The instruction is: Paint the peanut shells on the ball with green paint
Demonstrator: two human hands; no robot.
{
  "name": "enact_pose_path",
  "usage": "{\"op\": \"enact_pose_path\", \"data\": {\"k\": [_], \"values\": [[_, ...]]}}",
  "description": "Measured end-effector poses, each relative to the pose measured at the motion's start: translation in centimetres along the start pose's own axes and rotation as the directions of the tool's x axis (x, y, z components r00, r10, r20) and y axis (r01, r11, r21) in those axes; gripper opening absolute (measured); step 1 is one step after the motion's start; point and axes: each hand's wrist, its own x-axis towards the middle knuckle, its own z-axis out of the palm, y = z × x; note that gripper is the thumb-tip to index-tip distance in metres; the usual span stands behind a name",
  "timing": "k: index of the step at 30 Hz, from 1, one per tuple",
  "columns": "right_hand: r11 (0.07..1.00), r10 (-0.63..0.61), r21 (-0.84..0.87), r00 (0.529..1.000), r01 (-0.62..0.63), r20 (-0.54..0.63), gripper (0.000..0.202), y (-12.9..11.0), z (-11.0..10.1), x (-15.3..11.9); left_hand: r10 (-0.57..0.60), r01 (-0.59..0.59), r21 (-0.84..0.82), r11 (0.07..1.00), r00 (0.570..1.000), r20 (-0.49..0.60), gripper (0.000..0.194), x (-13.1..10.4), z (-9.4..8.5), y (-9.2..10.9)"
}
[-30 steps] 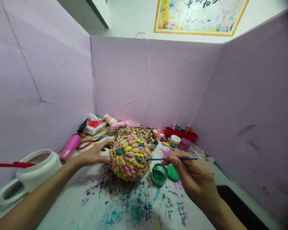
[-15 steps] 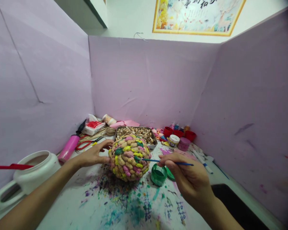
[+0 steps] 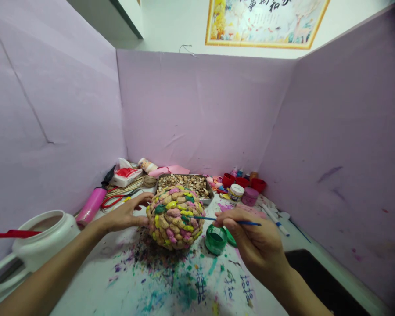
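A round ball covered in peanut shells [image 3: 174,221], some painted yellow, pink and green, rests on the paint-stained table. My left hand [image 3: 127,216] steadies it from the left, with thumb and fingers curved against its side. Between the thumb and fingers of my right hand [image 3: 255,235] is a thin blue paintbrush [image 3: 250,223]. The brush tip touches a green shell on the right part of the ball. Just below the brush stands an open jar of green paint [image 3: 216,241], and its green lid [image 3: 231,239] lies partly hidden behind my right hand.
Behind the ball sits a metal tray of shells [image 3: 207,199]. Paint jars [image 3: 236,192] and red cups [image 3: 258,184] stand back right. At left are a white pitcher [image 3: 49,235], a pink pump [image 3: 92,206] and red-handled scissors [image 3: 110,202]. Lilac panels [image 3: 197,105] enclose the table.
The whole view has shifted slightly. The brush tip stays at nearly the same green shell, and my left hand keeps its place on the ball.
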Motion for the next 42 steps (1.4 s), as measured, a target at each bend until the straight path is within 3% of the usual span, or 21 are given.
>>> {"op": "enact_pose_path", "data": {"k": [12, 19, 26, 42], "values": [[0.995, -0.023, -0.094, 1.000, 0.021, -0.017, 0.019, -0.33, -0.55, 0.16, 0.007, -0.007, 0.026, 1.000, 1.000, -0.004, 0.062, -0.02, 0.00, -0.38], [1.000, 0.020, 0.004, 1.000, -0.020, -0.016, 0.017, -0.26, -0.13, 0.03, 0.003, -0.003, -0.019, 1.000, 1.000, 0.002, 0.061, 0.03, 0.02, -0.24], [0.998, 0.028, -0.056, 1.000, -0.029, -0.014, 0.018, -0.22, -0.41, 0.06, -0.016, 0.016, 0.002, 1.000, 1.000, -0.002, 0.062, -0.03, -0.01, -0.57], [0.999, -0.027, 0.040, 0.999, 0.028, -0.030, 0.016, -0.18, 0.16, -0.11, -0.009, 0.009, -0.014, 1.000, 1.000, -0.009, 0.063, -0.02, 0.12, -0.67]]}}
